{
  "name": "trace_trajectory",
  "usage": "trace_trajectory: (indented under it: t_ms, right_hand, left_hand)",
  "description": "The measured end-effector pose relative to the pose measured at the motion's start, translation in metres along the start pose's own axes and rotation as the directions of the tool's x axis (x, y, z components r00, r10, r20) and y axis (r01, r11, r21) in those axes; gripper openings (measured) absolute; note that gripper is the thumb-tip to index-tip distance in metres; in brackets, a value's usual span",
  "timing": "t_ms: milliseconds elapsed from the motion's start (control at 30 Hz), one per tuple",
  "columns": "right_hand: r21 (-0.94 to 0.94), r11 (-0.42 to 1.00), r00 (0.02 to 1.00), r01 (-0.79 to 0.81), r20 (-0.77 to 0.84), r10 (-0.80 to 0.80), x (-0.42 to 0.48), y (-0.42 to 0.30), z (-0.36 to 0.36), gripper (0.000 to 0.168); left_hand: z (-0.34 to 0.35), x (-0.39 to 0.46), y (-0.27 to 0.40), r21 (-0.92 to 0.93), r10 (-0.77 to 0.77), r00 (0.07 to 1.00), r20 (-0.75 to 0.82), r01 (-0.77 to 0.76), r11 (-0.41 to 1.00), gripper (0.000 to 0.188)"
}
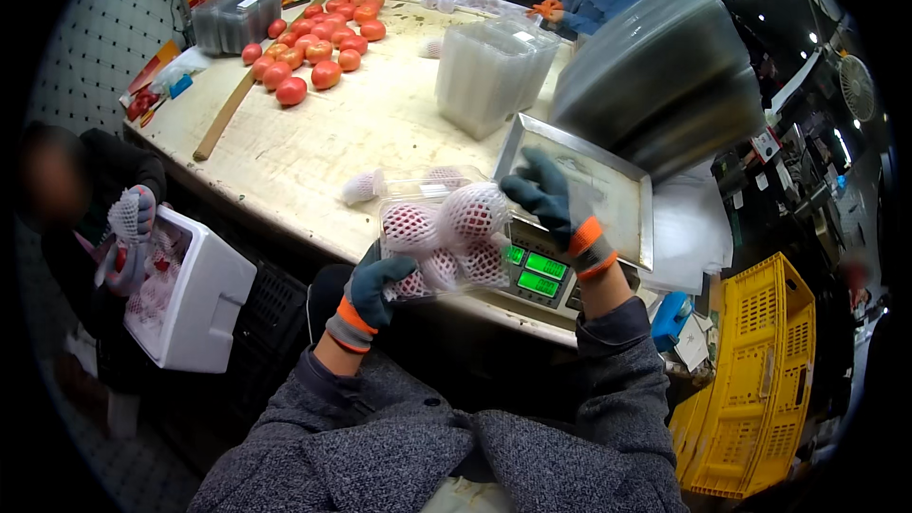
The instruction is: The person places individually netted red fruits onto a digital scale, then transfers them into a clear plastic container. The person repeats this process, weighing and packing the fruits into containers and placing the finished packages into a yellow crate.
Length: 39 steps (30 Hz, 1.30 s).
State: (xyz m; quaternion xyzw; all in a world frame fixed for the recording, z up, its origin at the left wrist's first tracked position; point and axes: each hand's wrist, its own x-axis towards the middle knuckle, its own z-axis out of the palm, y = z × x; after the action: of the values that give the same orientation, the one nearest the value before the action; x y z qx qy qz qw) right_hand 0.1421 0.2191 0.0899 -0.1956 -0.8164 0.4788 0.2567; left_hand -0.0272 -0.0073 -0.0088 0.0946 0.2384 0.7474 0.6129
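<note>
My left hand [372,291], in a blue-grey glove with an orange cuff, grips the near left corner of a clear plastic clamshell container [445,292]. Inside it sit several tomatoes in white foam net sleeves [410,226]; one sleeved tomato [476,212] lies on top of the others. Just right of the container, my right hand [545,192] is raised over the near left edge of a digital scale's metal tray [645,228], fingers apart and holding nothing. Another foam net [360,187] lies on the table behind the container.
Loose tomatoes [319,51] lie beyond a wooden strip [226,117]. Stacked clear containers [474,75] stand behind the scale, with a tall blurred stack [662,78] to their right. Yellow crates [762,370] are at right. A co-worker at left handles sleeved fruit over a white foam box [214,292].
</note>
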Motion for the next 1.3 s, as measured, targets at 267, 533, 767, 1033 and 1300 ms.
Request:
trace_trajectory:
  t_ms: [267,533,767,1033,1300]
  right_hand:
    - [0.248,0.964,0.992,-0.097,-0.059,0.115,-0.011,0.040,0.044,0.066]
    - [-0.025,1.000,0.998,0.000,-0.062,-0.002,-0.028,0.008,0.041,0.066]
    - [0.387,0.916,0.984,-0.101,0.176,0.034,-0.030,0.028,0.014,0.038]
    - [0.747,0.646,0.988,0.154,-0.099,-0.121,-0.029,0.014,-0.004,0.080]
    - [0.522,0.842,0.991,-0.134,0.093,0.100,-0.082,-0.005,0.013,0.058]
  left_hand:
    - [-0.017,-0.006,-0.018,0.561,0.395,0.755,0.523,-0.654,0.507,0.029]
    - [0.011,-0.009,-0.005,0.746,0.349,0.877,0.329,-0.468,0.474,0.027]
    - [0.025,-0.009,-0.004,0.673,0.297,0.877,0.377,-0.480,0.563,0.039]
    - [0.014,-0.002,-0.008,0.763,0.246,0.861,0.444,-0.508,0.401,0.034]
    - [0.054,0.006,-0.014,0.682,0.155,0.914,0.375,-0.385,0.622,0.053]
